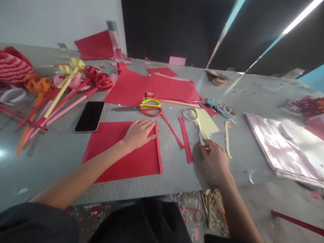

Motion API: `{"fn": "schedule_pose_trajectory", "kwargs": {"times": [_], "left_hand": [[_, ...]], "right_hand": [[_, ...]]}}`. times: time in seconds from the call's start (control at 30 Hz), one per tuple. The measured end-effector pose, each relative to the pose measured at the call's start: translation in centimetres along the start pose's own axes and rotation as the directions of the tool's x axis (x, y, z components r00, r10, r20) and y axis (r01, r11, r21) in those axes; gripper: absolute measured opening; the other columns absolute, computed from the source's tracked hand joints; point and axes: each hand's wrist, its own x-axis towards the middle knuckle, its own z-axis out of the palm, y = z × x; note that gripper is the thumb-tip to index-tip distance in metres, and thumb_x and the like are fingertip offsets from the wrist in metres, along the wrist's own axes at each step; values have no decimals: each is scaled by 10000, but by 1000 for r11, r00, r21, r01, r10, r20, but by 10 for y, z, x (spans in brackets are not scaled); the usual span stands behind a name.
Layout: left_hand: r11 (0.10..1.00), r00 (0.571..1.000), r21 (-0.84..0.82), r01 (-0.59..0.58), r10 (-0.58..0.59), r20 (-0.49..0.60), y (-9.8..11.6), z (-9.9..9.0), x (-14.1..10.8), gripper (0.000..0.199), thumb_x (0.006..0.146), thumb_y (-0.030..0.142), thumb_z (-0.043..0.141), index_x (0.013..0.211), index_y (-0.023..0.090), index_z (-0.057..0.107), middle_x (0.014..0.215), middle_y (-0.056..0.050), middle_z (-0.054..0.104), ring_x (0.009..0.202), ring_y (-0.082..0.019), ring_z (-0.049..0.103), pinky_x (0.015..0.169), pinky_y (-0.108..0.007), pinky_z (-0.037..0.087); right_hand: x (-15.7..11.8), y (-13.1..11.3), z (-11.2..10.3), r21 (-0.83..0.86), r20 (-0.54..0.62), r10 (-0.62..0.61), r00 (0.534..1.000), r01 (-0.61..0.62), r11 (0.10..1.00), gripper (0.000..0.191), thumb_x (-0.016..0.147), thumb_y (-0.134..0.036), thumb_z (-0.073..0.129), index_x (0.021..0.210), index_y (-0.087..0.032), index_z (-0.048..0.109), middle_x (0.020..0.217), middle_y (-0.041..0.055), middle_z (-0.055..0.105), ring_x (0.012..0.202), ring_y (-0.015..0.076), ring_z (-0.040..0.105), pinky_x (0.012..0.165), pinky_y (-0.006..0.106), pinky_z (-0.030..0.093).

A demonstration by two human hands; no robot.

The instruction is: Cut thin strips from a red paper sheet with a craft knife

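My left hand (139, 134) lies flat, fingers stretched out, on a sheet of red paper (121, 162). Its fingertips reach the narrow folded strip along the sheet's right edge. My right hand (216, 160) is closed around a slim grey-white tool (200, 137) that looks like a utility knife; its tip and my grip are partly hidden. Beyond the tool lie a roll of tape (190, 114) and a piece of pale yellow paper (209, 120). Between my hands rest thin red paper strips (186, 140). Scissors (149, 108) with yellow and orange handles lie past the red sheet.
A phone (89, 116) lies left of the sheet, beside several paper flowers on sticks (58, 98). More red paper (174, 87) and a water bottle (115, 40) are farther back. A shiny pink pack (283, 145) lies right. Scraps litter the floor below the table edge.
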Motion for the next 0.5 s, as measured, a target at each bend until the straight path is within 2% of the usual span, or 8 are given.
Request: {"fn": "schedule_pose_trajectory", "kwargs": {"times": [0.13, 0.3, 0.4, 0.5], "left_hand": [[999, 1000, -36, -25, 25, -8, 11, -5, -10, 466, 924, 426, 367, 1249, 129, 518, 1310, -93, 544, 1227, -211, 473, 997, -377, 358], [988, 977, -88, -126, 139, 159, 30, -3, -24, 610, 907, 530, 321, 1337, 109, 420, 1438, -110, 375, 1344, -212, 307, 1054, -372, 298], [987, 959, -100, -124, 145, 244, 34, 2, -28, 699, 887, 572, 308, 1379, 76, 347, 1484, -138, 258, 1385, -233, 193, 1104, -394, 196], [985, 945, -129, -115, 148, 290, 33, 5, -30, 831, 832, 657, 317, 1419, 73, 247, 1510, -146, 155, 1401, -245, 116, 1125, -420, 98]], "right_hand": [[0, 8, -2, 16, -60, -34, 998, 35, 999, 386, 835, -311, 395, 1137, -154, 577, 930, 96, 636, 651, 185, 596, 602, 311, 412], [-11, 24, -4, 132, -113, -114, 987, 129, 983, 375, 825, -321, 363, 1040, -133, 606, 894, 130, 604, 730, 213, 602, 681, 356, 462], [-27, 25, -9, 228, -57, -99, 993, 110, 968, 368, 818, -394, 443, 1052, -147, 584, 894, 113, 610, 709, 198, 609, 654, 340, 483], [-56, 15, -14, 358, 71, -125, 990, 92, 929, 419, 838, -399, 490, 1169, -145, 534, 839, 64, 616, 591, 135, 594, 549, 252, 474]]}}
